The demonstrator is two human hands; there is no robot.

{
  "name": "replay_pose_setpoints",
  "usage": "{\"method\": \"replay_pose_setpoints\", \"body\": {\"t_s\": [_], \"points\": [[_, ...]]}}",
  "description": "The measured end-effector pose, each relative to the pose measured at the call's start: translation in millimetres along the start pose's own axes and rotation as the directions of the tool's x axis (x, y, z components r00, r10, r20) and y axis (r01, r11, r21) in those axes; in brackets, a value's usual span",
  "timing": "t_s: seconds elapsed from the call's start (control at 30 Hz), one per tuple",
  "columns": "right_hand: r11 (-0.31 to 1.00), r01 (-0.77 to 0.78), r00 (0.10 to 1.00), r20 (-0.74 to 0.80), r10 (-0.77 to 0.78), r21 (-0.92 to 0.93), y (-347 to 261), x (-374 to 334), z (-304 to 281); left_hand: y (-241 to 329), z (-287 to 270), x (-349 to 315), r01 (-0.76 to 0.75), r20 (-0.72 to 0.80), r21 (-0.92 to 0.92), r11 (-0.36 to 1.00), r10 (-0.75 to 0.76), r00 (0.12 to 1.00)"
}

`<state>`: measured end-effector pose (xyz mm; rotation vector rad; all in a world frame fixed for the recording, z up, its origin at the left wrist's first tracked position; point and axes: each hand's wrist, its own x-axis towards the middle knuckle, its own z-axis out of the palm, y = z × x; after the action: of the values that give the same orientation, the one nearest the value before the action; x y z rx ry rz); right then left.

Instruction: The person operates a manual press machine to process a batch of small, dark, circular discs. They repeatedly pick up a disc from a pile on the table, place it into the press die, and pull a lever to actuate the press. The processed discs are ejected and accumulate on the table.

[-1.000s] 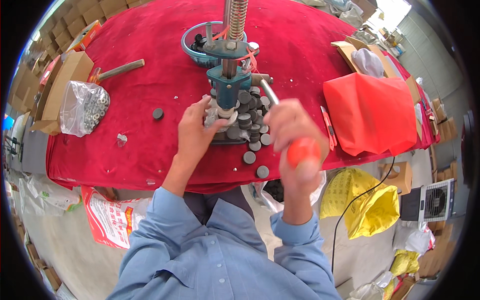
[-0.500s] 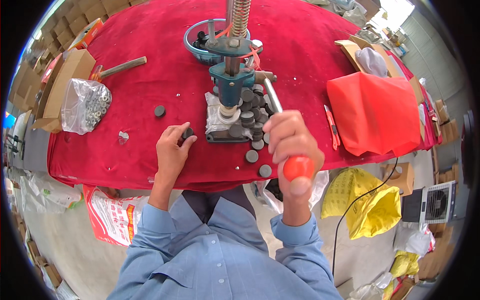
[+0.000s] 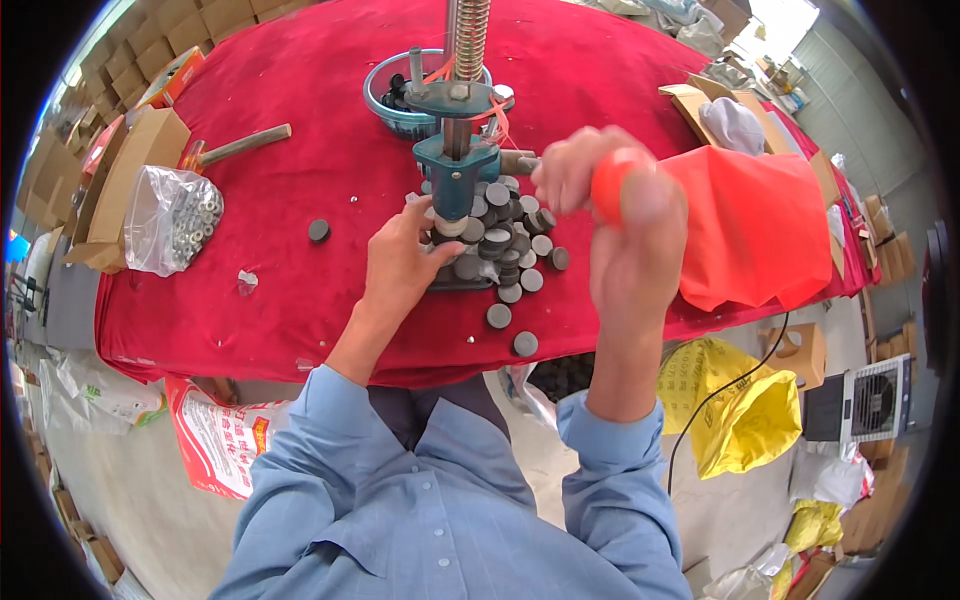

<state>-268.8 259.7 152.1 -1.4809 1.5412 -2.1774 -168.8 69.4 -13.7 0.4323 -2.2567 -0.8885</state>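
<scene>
A teal hand press (image 3: 455,185) stands upright before me, its pale round foot (image 3: 450,226) lowered near the base. My left hand (image 3: 402,258) is at this foot, forefinger and thumb curled around it; whatever lies between the fingertips is hidden. My right hand (image 3: 635,215), smeared by motion, is closed on the red ball knob (image 3: 617,183) of the press lever, raised to the right of the column. Many dark grey round discs (image 3: 497,237) are heaped against the right side of the base. A lone disc (image 3: 319,231) rests on the red cloth to the left.
A blue basin (image 3: 397,120) with black parts stands behind the press. On the left are a hammer (image 3: 245,145), a clear bag of metal rings (image 3: 178,220) and a carton (image 3: 140,180). A red bag (image 3: 750,230) lies at right. Beneath the table edge sits a yellow sack (image 3: 740,420).
My left hand has moved right and away from me to the press foot, carrying the dark disc it held. My right hand has swung the red knob up and to the right.
</scene>
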Motion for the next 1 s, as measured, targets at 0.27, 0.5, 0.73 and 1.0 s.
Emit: {"method": "replay_pose_setpoints", "body": {"t_s": [0.27,0.5,0.73,1.0], "points": [[0.992,0.122,0.991,-0.062,-0.120,0.030,11.5,-9.5,9.0,0.2,4.7,5.9,0.006,-0.007,-0.005,1.000,-0.006,1.000],[0.957,0.264,0.957,-0.088,-0.275,-0.118,56.0,-105.3,18.9,-66.3,-67.7,-3.6,-0.015,-0.184,0.428,0.903,0.103,0.978],[0.977,0.211,0.977,-0.011,-0.211,-0.026,29.9,-58.8,12.5,-119.0,-92.8,-23.0,0.059,-0.142,0.441,0.896,0.005,0.990],[0.951,0.295,0.945,-0.118,-0.305,-0.091,57.9,-104.0,22.8,-71.0,-75.1,-28.7,0.111,-0.167,0.106,0.988,-0.092,0.982]]}}
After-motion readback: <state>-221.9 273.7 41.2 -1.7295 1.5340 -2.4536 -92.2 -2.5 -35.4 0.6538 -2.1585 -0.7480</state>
